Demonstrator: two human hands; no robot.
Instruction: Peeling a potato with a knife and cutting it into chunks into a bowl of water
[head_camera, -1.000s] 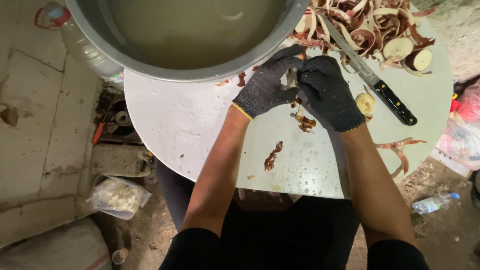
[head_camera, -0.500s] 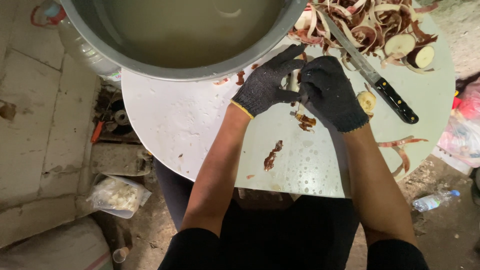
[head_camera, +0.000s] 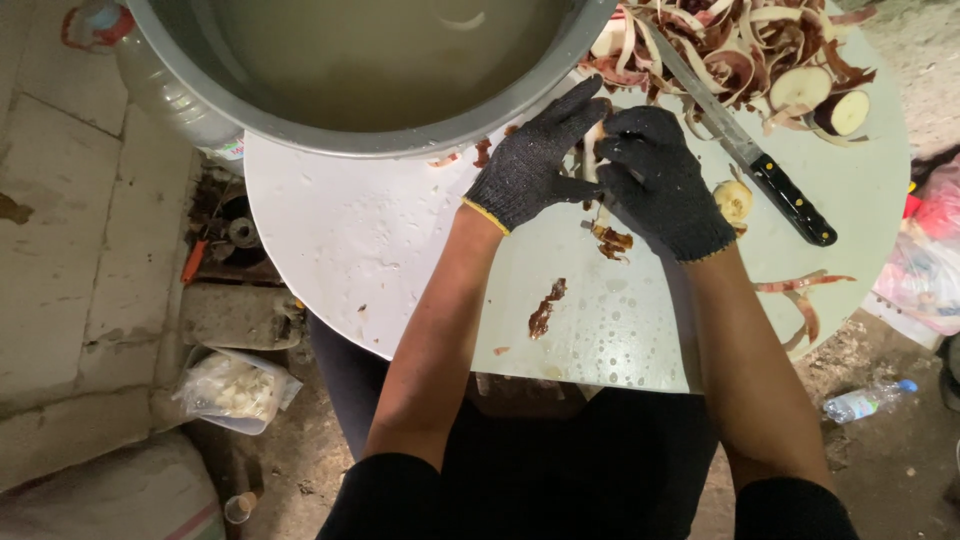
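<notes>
Closest to me, I see bare forearms reaching up from dark sleeves over the near edge of a round white table (head_camera: 330, 250), wet with droplets, where a reddish-brown peel scrap (head_camera: 545, 308) lies alone. Just past it, another scrap (head_camera: 612, 240) sits right under the hands. Both hands wear dark knit gloves. My left hand (head_camera: 530, 165) has its fingers curled around a small pale vegetable piece (head_camera: 591, 150), index finger stretched out toward the pot; my right hand (head_camera: 665, 180) closes on the same piece from the other side, fingertips pinching its surface. The piece is held between the two hands just above the tabletop, mostly hidden by the gloves. To the right of the right hand lies a small peeled yellowish chunk (head_camera: 734, 200), and beside it a black-handled knife (head_camera: 745, 155) lies flat, blade pointing into a pile of peelings (head_camera: 740, 50) with two cut, dark-skinned halves (head_camera: 822, 98). Farthest, a large metal pot (head_camera: 380, 140) holds cloudy liquid.
</notes>
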